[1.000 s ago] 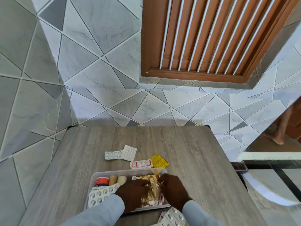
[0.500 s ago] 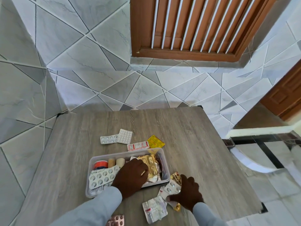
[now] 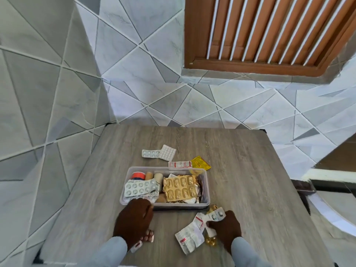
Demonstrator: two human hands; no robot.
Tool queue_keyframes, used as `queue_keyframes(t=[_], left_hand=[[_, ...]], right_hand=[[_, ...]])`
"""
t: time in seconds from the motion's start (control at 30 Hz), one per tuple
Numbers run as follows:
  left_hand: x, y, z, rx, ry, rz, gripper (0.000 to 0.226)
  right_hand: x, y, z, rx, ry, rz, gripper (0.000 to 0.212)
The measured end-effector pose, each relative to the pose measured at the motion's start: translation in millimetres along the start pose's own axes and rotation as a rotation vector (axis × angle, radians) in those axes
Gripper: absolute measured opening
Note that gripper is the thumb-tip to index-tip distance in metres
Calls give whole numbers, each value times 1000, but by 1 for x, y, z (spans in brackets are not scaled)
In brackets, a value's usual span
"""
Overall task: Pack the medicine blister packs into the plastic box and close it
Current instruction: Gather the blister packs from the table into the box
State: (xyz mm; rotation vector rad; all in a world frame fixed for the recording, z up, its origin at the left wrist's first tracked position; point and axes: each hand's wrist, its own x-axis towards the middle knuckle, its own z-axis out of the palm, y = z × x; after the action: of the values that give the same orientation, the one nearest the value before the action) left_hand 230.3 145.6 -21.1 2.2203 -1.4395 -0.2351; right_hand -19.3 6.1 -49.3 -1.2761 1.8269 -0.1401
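Note:
A clear plastic box [image 3: 206, 189] sits open on the wooden table [image 3: 240, 170], holding a gold blister pack [image 3: 180, 187], a silver blister pack [image 3: 139, 187] and small bottles. My left hand [image 3: 134, 220] rests at the box's near left corner, over a pink blister pack [image 3: 149, 235]. My right hand [image 3: 224, 229] grips a silver blister pack [image 3: 216, 214] just right of the box's near edge. A white printed sachet [image 3: 189, 235] and gold capsules [image 3: 210, 241] lie beside it. Two white blister packs [image 3: 159, 152], a red-white strip [image 3: 180, 164] and a yellow sachet [image 3: 201, 162] lie beyond the box.
The table stands in a corner of grey tiled walls, with a wooden louvred shutter [image 3: 269, 31] above. The table's right edge drops to the floor, where a dark object [image 3: 302, 186] lies. No lid is in view.
My left hand has come out of the box to its near left corner. My right hand stayed on the packs at the near right. The camera has tilted down and shifted left.

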Motion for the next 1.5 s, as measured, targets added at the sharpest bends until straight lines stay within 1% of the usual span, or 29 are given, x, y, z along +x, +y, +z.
queue_keyframes(t=[0.07, 0.1, 0.17, 0.23, 0.33, 0.4, 0.47, 0.53, 0.57, 0.63, 0.67, 0.73, 0.77, 0.83, 0.97, 1.03, 1.1, 1.13, 1.2, 1.23, 1.27, 1.3, 1.33, 1.37, 1.43, 1.5], left_hand=[[-17, -6, 3, -20, -29, -240, 34], [-25, -9, 6, -12, -73, -333, 34], [-41, -12, 13, 71, -223, -444, 51], [-53, -10, 18, 131, -309, -468, 67], [-60, 0, 21, 130, -283, -441, 74], [-59, 8, 21, 137, -289, -417, 80], [-53, 13, 24, 186, -370, -420, 94], [-46, 13, 27, 214, -449, -489, 104], [-43, 11, 28, 196, -460, -550, 103], [-39, 8, 29, 129, -449, -660, 94], [-37, 7, 29, 114, -424, -679, 84], [-32, 4, 30, 124, -348, -634, 60], [-30, 3, 31, 139, -324, -601, 52], [-26, 2, 30, 133, -320, -581, 47], [-17, 6, 27, -113, -265, -687, 52], [-12, 6, 29, -134, -295, -719, 57], [-7, 5, 31, -150, -285, -734, 56], [-6, 5, 29, -168, -267, -739, 54], [-1, 9, 28, -329, -228, -741, 41], [1, 11, 25, -388, -248, -714, 30], [2, 17, 19, -395, -292, -667, 22], [1, 21, 15, -430, -317, -627, 19], [-1, 23, 14, -463, -335, -611, 20], [-2, 26, 14, -549, -350, -605, 26], [-1, 31, 12, -556, -395, -523, 32], [-1, 38, 15, -596, -447, -478, 33]], right_hand=[[5, 4, -4, 79, -39, 1, 58], [8, 5, -6, 136, -54, 5, 54], [9, 7, -11, 228, -73, 19, 48], [12, 11, -14, 293, -89, 33, 44], [13, 11, -18, 393, -136, 49, 37], [15, 11, -23, 463, -165, 64, 37], [16, 13, -32, 567, -208, 83, 32], [16, 16, -45, 658, -239, 90, 30], [17, 17, -51, 706, -244, 92, 29], [19, 18, -64, 806, -221, 98, 28], [19, 15, -69, 839, -203, 95, 27], [16, 4, -75, 863, -191, 51, 24], [13, -4, -75, 859, -200, 15, 22], [2, -27, -70, 828, -223, -67, 15], [-20, -73, -48, 700, -298, -221, 8], [-23, -89, -36, 601, -351, -255, 9], [-23, -95, -27, 493, -352, -274, 12], [-22, -96, -24, 447, -303, -289, 13], [-21, -91, -22, 352, -111, -339, 10], [-23, -85, -24, 327, -12, -359, 8], [-24, -77, -27, 318, 68, -365, 7], [-24, -66, -27, 309, 117, -343, 7], [-23, -53, -26, 292, 140, -298, 10], [-22, -39, -24, 262, 133, -237, 17], [-21, -13, -14, 141, 49, -112, 44], [-24, 3, -2, 0, -50, -31, 74]])
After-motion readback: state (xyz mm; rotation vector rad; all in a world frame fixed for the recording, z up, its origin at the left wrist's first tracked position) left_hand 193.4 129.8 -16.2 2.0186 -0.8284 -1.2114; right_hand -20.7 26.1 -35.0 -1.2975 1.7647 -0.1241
